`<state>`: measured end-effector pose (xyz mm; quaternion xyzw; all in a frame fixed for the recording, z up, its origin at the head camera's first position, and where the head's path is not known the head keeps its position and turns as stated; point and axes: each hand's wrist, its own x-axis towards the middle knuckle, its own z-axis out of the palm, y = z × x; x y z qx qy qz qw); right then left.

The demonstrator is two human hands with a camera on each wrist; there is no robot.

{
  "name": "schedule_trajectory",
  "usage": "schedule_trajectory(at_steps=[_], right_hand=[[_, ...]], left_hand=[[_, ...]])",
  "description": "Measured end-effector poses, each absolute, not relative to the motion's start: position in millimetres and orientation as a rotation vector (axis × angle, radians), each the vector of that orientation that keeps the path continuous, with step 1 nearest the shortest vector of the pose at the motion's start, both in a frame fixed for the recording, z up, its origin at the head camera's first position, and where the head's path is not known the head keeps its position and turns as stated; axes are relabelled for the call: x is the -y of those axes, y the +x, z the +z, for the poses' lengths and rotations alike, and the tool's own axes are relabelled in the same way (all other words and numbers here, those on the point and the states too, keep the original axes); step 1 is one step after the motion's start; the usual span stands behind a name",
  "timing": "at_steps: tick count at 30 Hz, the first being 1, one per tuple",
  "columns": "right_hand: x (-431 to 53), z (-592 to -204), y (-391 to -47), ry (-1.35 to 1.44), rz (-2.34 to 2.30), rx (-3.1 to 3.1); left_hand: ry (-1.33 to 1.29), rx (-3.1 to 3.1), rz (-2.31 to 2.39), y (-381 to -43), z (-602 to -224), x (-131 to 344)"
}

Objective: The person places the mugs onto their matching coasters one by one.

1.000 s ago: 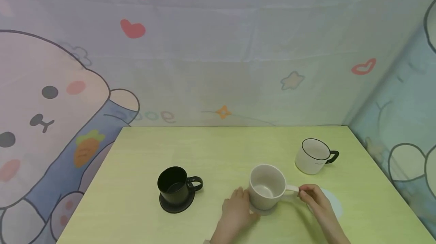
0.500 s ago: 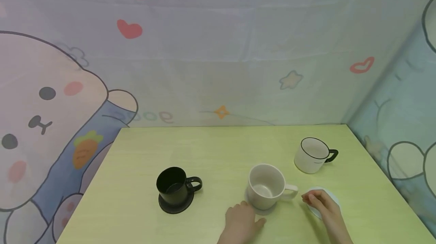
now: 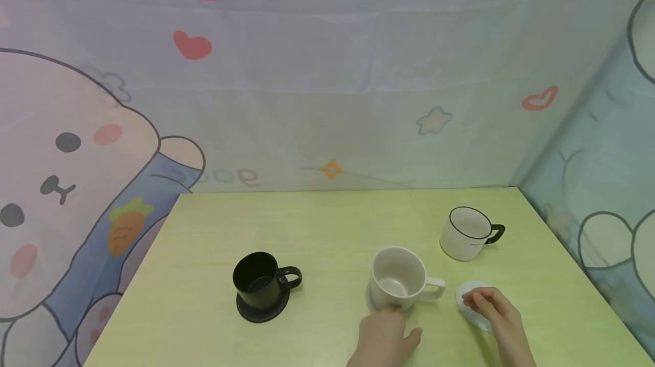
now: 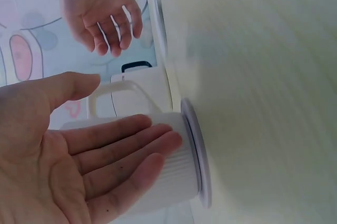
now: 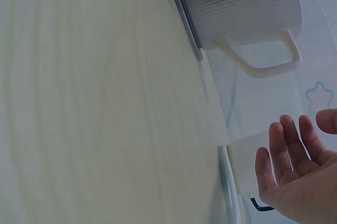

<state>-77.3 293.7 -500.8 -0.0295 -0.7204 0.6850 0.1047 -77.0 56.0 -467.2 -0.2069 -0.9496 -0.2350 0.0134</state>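
Left hand (image 3: pixel 385 335), fingers extended, beside 1 white mug (image 3: pixel 398 277) on 1 grey coaster (image 4: pixel 200 153). Right hand (image 3: pixel 498 313), fingers parted, hovers over 1 pale coaster (image 3: pixel 473 317)

Cream mug (image 5: pixel 250 13) looks like ceramic, finely ribbed outside, smooth inside. Black mug (image 3: pixel 262 290) seems smooth too, slight sheen. Desk (image 3: pixel 204 230) is wood-grain, pretty matt. Backdrop's (image 3: pixel 307 71) creased cloth.

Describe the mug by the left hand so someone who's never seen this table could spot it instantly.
On the pale yellow-green table, look right of centre toward the front, where the left hand is. Just beyond it, a ribbed white mug stands upright on a grey coaster. Its all-white rim and handle set it apart from the black mug and the black-handled mug.
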Motion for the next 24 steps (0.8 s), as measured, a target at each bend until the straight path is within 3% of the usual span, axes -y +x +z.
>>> schedule_trajectory(at_steps=[24], right_hand=[[-323,-500,-71,-0.036,1.932,2.113]], left_hand=[[-0.719,2.855,-0.911,-78,-471,-97]])
